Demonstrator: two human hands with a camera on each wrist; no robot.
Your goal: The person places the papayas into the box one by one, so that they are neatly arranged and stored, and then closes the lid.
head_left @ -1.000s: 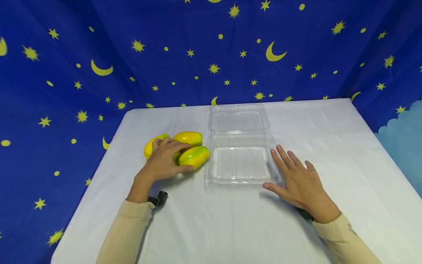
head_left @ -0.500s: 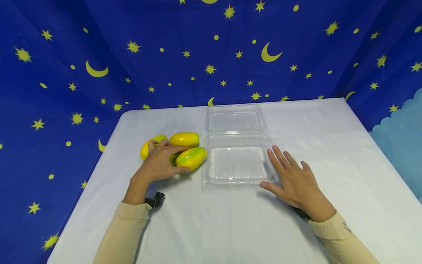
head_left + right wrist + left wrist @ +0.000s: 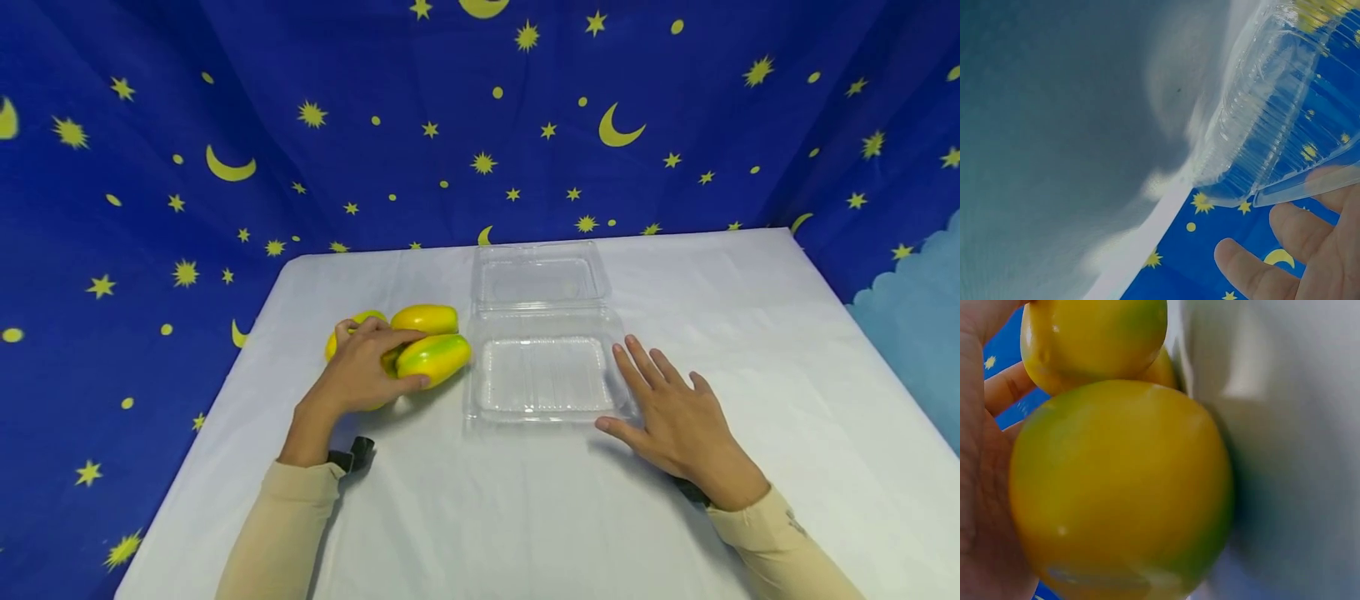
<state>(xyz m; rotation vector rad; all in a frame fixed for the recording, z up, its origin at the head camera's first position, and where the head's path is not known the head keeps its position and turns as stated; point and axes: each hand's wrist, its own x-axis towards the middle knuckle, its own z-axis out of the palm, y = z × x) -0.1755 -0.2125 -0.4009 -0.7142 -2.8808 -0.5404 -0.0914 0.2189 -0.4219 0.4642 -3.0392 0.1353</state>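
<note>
My left hand [image 3: 360, 367] grips a yellow-green papaya [image 3: 435, 360] between thumb and fingers, left of the clear plastic box. Under the palm lies another papaya [image 3: 1122, 487], large in the left wrist view and mostly hidden in the head view. Two more sit just beyond the hand: one papaya [image 3: 425, 318] behind the gripped one, and a papaya [image 3: 367, 317] partly covered by the fingers. My right hand [image 3: 678, 425] is spread with straight fingers, its fingertips at the right rim of the clear plastic box [image 3: 543, 414]. Nothing is held in it.
The hinged lid [image 3: 536, 279] of the box lies folded back toward the far table edge. A white cloth covers the table [image 3: 480, 517]. Behind it hangs a blue curtain [image 3: 360, 67] with yellow stars and moons.
The gripped papaya has shifted slightly left, and a bit of yellow papaya now shows below the left palm. My right hand stays at the box. The head view has swayed a little.
</note>
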